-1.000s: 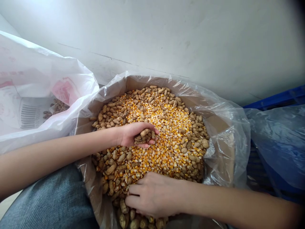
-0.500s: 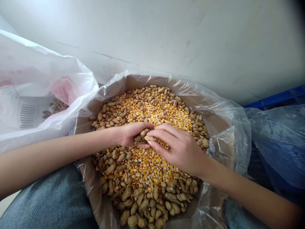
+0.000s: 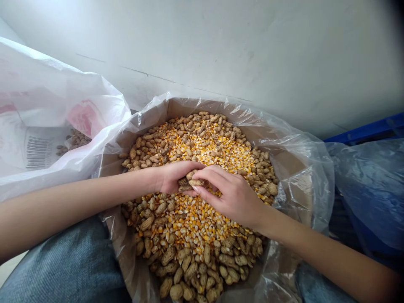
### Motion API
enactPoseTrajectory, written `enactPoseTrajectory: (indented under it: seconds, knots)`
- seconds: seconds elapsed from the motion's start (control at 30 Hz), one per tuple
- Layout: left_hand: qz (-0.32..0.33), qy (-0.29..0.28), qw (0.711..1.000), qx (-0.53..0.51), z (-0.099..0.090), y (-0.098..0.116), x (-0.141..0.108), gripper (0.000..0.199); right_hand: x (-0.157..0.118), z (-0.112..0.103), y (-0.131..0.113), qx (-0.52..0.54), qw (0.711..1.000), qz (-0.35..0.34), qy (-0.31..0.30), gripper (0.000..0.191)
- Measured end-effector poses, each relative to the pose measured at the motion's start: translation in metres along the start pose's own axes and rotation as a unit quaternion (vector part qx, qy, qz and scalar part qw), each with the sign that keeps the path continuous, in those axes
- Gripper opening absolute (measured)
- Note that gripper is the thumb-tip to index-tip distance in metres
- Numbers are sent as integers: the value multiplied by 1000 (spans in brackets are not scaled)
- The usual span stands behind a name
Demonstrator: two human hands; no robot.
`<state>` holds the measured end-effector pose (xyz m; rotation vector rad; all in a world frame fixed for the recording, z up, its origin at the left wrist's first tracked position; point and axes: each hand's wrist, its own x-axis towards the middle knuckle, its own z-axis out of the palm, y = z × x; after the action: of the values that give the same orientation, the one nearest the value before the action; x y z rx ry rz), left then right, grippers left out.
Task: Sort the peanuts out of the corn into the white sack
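Note:
My left hand [image 3: 176, 176] is cupped around several unshelled peanuts [image 3: 184, 184], just above the heap. From the right, my right hand [image 3: 232, 191] meets it, thumb and fingers pinched on one peanut [image 3: 197, 182] at the mouth of the left palm. Some of the left fingers are hidden behind the peanuts and the right hand. Below both hands lie loose yellow corn kernels [image 3: 192, 225], with more peanuts in their shells [image 3: 189, 269] ringed around them. A box lined with clear plastic [image 3: 293, 168] holds the mix.
At the left stands a white woven sack [image 3: 63, 84] with a barcode and some peanuts [image 3: 77, 139] inside. A blue crate [image 3: 372, 128] with clear plastic [image 3: 375, 181] over it is at the right. A pale wall [image 3: 221, 50] rises behind. Jeans-clad legs [image 3: 66, 269] flank the box.
My right hand has shifted slightly left, closer in to the left palm, still pinching the peanut. My left hand stays nearly in place with its peanuts.

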<state>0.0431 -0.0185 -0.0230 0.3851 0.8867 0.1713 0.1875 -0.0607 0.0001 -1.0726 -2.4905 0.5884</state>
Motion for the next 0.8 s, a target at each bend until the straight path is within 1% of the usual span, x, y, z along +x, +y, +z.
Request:
enactPoseTrajectory:
  seconds: [0.17,0.33,0.43,0.57,0.63,0.7,0.77,0.8]
  knots:
    - [0,-10,1000,-6,1,0,-1,20,1,0,1,-2,1000,22,-10,16]
    - [-3,4,1000,-4,2,1,-2,18,1,-3,1,0,998,47,-33,18]
    - [1,9,1000,-1,3,1,-3,16,1,-4,0,4,998,52,-44,18]
    - [8,11,1000,-1,4,1,-4,14,0,-5,1,1,998,47,-44,19]
    - [9,11,1000,-2,4,1,-4,14,0,-5,1,-4,999,34,-30,19]
    - [10,13,1000,-4,4,1,-4,14,-1,-6,-1,-13,1000,4,-3,19]
    - [8,6,1000,2,3,1,-4,13,-2,-6,-5,-26,998,-51,16,17]
    - [7,-3,1000,6,3,1,-5,13,-3,-6,-8,-32,996,-86,11,16]
